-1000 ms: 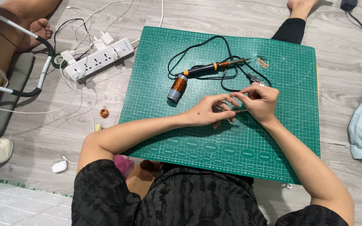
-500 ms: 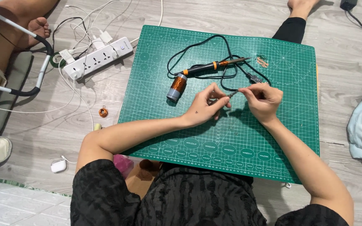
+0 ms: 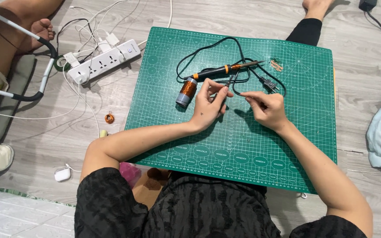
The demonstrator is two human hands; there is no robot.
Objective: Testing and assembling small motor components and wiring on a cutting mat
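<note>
Thin wire [image 3: 231, 83] pinched between left hand [image 3: 208, 105] and right hand [image 3: 265, 108] (soldering iron [image 3: 223, 70] just beyond).

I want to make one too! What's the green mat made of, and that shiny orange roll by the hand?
The green mat looks like matte rubbery plastic: flat, dull, printed with pale grid lines. The roll beside the left hand looks like thin copper wire wound on a grey tube, judging by its shiny orange-brown gleam; the tube could be plastic or card.
</note>
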